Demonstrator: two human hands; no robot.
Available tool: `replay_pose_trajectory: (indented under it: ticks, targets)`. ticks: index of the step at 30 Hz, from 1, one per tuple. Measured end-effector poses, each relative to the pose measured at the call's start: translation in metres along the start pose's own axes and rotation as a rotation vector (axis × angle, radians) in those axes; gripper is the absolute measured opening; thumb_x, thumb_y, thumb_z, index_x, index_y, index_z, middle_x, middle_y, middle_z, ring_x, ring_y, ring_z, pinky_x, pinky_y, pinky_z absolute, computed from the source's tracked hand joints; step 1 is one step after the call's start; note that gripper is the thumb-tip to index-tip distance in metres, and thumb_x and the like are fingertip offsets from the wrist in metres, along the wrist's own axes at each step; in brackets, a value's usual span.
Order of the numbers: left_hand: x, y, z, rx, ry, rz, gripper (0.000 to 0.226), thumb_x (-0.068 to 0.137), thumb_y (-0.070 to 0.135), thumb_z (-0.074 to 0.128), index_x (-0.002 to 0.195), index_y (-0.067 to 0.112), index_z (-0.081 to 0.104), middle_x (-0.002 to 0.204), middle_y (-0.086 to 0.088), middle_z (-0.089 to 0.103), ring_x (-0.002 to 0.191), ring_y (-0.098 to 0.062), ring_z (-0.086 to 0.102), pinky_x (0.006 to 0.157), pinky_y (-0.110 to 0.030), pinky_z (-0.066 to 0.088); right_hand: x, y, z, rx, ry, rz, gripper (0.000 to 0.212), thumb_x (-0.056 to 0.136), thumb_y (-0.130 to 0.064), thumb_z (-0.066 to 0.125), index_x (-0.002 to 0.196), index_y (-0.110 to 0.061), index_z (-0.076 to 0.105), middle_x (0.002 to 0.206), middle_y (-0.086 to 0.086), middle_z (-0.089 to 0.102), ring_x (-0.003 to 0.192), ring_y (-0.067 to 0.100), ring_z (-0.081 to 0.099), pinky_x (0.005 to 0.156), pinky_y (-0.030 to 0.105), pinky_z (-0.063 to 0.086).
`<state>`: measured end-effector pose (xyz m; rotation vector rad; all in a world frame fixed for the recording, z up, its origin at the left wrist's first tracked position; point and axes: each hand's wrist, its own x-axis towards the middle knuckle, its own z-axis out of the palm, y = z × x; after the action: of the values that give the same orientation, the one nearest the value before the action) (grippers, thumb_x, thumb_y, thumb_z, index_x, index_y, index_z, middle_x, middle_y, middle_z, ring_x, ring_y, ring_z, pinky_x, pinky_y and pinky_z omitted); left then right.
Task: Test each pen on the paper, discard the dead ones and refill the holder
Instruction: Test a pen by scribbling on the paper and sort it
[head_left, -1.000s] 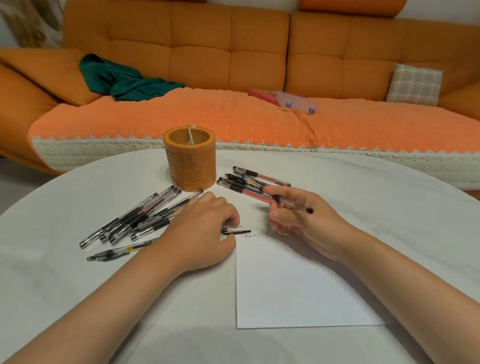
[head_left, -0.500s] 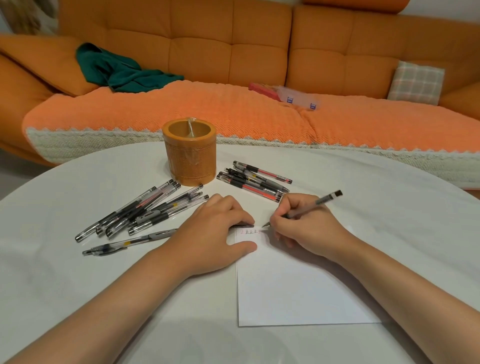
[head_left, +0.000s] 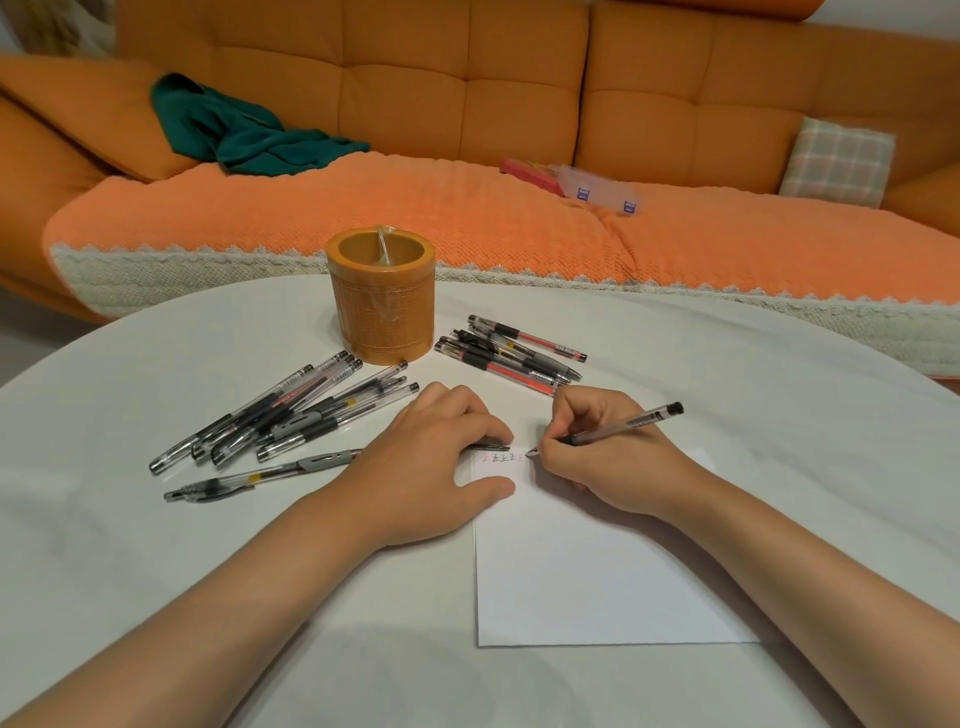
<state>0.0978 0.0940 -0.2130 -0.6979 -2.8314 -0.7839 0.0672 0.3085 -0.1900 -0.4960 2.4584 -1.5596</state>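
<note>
My right hand (head_left: 613, 457) grips a clear pen (head_left: 628, 423) in a writing hold, its tip touching the top left of the white paper (head_left: 597, 571), just after a row of small red and black marks (head_left: 501, 457). My left hand (head_left: 431, 462) rests on the paper's top left corner, thumb pressing the sheet, fingers curled over a dark pen cap (head_left: 493, 447). The round orange holder (head_left: 382, 296) stands behind. Several pens lie in a pile at left (head_left: 291, 415), one alone (head_left: 260, 475) nearer me. Another group (head_left: 514, 353) lies right of the holder.
The round white table (head_left: 779, 415) ends just behind the holder, with an orange sofa (head_left: 467, 78) beyond it. On the sofa lie a green cloth (head_left: 244, 130), clear plastic boxes (head_left: 597, 187) and a plaid cushion (head_left: 836, 161).
My right hand turned the pen from lying sideways in the fingers into a writing hold and brought its tip down onto the paper. A further mark has appeared. My left hand stayed put.
</note>
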Motion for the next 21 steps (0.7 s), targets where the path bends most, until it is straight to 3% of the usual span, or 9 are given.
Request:
replay_pose_trajectory:
  ticks: [9, 21]
  targets:
    - [0.0003, 0.0006, -0.0012, 0.012, 0.003, 0.007, 0.042, 0.085, 0.053, 0.066, 0.123, 0.037, 0.060, 0.111, 0.022, 0.046, 0.110, -0.003, 0.036, 0.095, -0.027, 0.039, -0.0016, -0.0004, -0.0001, -0.067, 0.007, -0.026, 0.026, 0.077, 0.004, 0.065, 0.064, -0.010, 0.048, 0.058, 0.004, 0.050, 0.051, 0.012, 0.037, 0.048, 0.023, 0.031]
    - [0.0005, 0.0002, -0.0008, 0.000, 0.005, -0.005, 0.042, 0.084, 0.055, 0.066, 0.123, 0.039, 0.060, 0.111, 0.024, 0.046, 0.111, -0.002, 0.036, 0.096, -0.028, 0.040, -0.0019, 0.0027, -0.0008, -0.041, -0.007, -0.040, 0.019, 0.073, -0.005, 0.066, 0.064, -0.011, 0.052, 0.060, 0.001, 0.053, 0.053, 0.011, 0.040, 0.050, 0.024, 0.033]
